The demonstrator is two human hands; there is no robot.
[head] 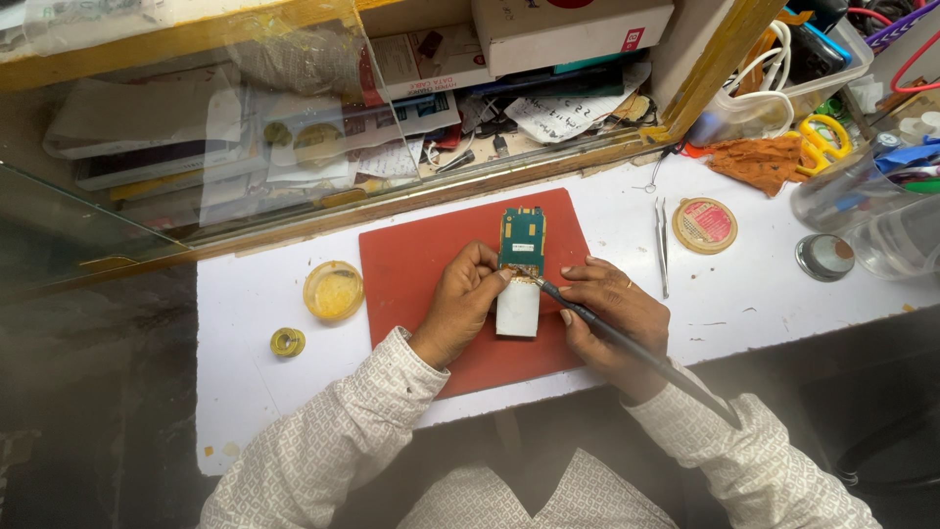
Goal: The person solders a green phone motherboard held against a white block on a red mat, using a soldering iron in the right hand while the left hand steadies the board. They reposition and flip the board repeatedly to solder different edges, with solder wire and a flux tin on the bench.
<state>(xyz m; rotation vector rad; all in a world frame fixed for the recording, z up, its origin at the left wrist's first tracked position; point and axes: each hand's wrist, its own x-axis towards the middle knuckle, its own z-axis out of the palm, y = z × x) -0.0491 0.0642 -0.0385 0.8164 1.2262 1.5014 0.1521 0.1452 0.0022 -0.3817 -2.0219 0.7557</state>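
Hands: I see my left hand (462, 302) pinching the left edge of a phone circuit board (521, 241); my right hand (615, 312) is closed round a soldering iron (627, 343), tip touching the board's middle.
Board: green, flat, rectangular, with a white block (517, 309) at its near end; it lies on a red rubber mat (416, 264) on the white tabletop (744, 294).
Risk: I judge the tip could skid off the joint if my left pinch loosens, bridging pads or scorching my fingertip beside it.
Around: steel tweezers (663, 245), round flux tin (705, 225), yellow translucent pot (333, 291), small solder reel (287, 342).
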